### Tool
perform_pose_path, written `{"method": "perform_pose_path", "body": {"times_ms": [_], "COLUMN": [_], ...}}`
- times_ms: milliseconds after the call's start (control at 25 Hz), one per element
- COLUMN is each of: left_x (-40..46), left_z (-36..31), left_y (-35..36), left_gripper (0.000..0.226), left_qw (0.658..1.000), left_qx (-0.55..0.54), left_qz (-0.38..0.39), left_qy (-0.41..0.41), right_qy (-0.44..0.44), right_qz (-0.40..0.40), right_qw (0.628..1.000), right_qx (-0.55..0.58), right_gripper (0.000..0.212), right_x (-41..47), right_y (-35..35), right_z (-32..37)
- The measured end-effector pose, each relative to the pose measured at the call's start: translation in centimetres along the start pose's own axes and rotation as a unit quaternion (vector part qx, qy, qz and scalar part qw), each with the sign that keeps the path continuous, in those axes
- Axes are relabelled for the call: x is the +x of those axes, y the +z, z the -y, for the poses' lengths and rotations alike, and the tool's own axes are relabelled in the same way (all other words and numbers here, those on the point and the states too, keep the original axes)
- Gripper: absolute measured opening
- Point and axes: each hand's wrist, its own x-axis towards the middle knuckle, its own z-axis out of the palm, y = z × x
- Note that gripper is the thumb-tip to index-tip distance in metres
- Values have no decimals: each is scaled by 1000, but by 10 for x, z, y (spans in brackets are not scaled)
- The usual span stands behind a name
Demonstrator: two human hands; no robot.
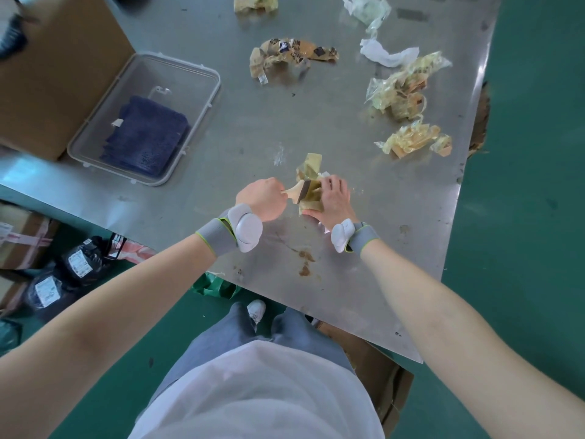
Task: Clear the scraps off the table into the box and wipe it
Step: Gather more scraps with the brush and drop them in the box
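Observation:
My left hand (264, 199) is closed around the wooden handle of a small brush (297, 191), whose bristles push into a wad of yellowish tape scraps (310, 172) on the steel table (221, 128). My right hand (334, 199) presses on and grips that same wad from the right. More crumpled tape scraps lie farther away: a brown printed clump (291, 55), two yellow clumps (402, 87) (414, 141), and white strips (386, 55). A cardboard box (60, 64) stands at the far left.
A clear plastic tray (202, 77) holding a dark blue cloth (145, 134) sits beside the cardboard box. Brown stains (305, 264) mark the table near its front edge. Black parcels (79, 261) and cartons lie on the green floor at left.

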Motion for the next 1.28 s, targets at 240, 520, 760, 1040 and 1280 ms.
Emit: {"method": "perform_pose_path", "body": {"times_ms": [240,520,760,1040,1280], "left_x": [0,25,55,94,132], "left_z": [3,-4,-54,-113,-160], "left_y": [-17,-22,-35,-46,-38], "left_gripper": [25,20,23,25,22], "left_qw": [995,988,988,992,993], "left_qx": [-60,-124,-136,-97,-55], "left_qz": [-70,-82,-75,-24,0], "left_qy": [-24,-28,22,73,101], "right_qy": [55,89,101,197,335], "right_qz": [-50,-204,-386,-396,-192], "right_qw": [991,942,876,873,915], "right_qx": [111,249,270,205,116], "right_gripper": [59,40,40,48,62], "right_x": [-3,2,-7,34,71], "right_y": [5,-35,-99,-164,-161], "right_z": [1,-12,-37,-104,-164]}}
